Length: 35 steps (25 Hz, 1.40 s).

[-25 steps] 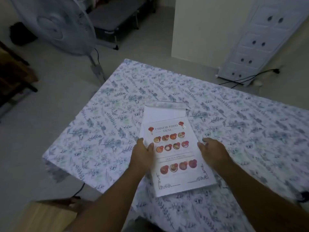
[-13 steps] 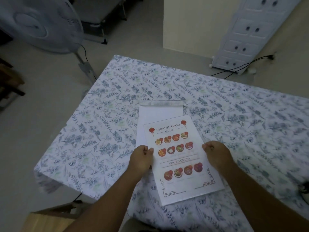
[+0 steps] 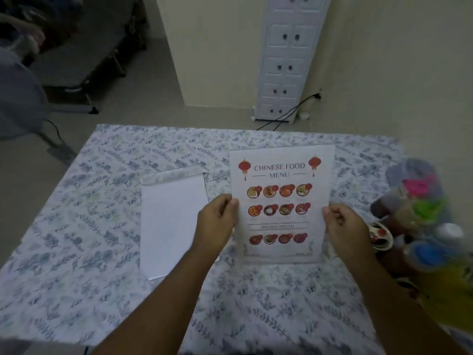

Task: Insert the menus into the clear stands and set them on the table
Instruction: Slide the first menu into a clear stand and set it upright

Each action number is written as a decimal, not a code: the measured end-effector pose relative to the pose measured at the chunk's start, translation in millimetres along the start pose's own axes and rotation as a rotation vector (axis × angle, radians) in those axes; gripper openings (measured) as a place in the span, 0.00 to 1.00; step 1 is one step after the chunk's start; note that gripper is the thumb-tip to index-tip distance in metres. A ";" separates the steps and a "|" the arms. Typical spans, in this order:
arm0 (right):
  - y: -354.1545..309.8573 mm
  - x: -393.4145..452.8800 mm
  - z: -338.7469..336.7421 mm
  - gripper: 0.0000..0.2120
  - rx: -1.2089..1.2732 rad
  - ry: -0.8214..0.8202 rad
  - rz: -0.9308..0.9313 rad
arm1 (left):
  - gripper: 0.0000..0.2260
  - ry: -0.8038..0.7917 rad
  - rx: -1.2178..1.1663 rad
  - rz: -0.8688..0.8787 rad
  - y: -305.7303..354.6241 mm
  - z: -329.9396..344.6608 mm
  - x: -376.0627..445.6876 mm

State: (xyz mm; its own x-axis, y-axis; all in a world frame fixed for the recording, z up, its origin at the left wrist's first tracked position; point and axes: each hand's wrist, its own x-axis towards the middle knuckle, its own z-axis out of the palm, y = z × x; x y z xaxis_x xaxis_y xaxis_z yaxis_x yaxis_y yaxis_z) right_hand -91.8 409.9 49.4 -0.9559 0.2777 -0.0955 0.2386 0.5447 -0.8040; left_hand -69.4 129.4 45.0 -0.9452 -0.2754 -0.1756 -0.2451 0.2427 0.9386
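Menu stand (image 3: 174, 224) on the left lies flat on the desk (image 3: 76, 239); the Chinese food menu (image 3: 280, 203), flat before, now stands upright in its clear stand, left hand (image 3: 217, 221) and right hand (image 3: 344, 226) fingers gripping its side edges, nearly set down.

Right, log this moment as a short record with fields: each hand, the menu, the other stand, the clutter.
left hand: grips the menu's left edge
right hand: grips its right edge
menu: in a clear stand, held upright, print facing the camera
second stand: lying flat on the tablecloth, blank white side up
clutter: colourful blurred items at right, unidentifiable
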 end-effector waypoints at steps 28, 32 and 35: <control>41.0 -46.4 -24.9 0.08 0.176 0.109 -0.087 | 0.11 0.069 0.104 0.175 -1.0 43.5 -40.5; 39.7 -84.6 -8.4 0.18 -0.062 0.105 -0.255 | 0.19 0.086 0.247 0.189 -9.5 28.7 -60.5; 20.5 -100.2 25.7 0.19 -0.217 -0.096 -0.500 | 0.21 0.113 0.404 0.184 -25.5 8.4 -74.3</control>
State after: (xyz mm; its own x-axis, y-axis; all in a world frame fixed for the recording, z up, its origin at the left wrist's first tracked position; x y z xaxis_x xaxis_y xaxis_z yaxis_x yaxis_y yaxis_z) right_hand 4.4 372.9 27.3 -0.9708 -0.1243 0.2051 -0.2279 0.7453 -0.6266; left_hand 5.3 151.5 31.6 -0.9570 -0.2877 0.0375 -0.1612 0.6346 0.7559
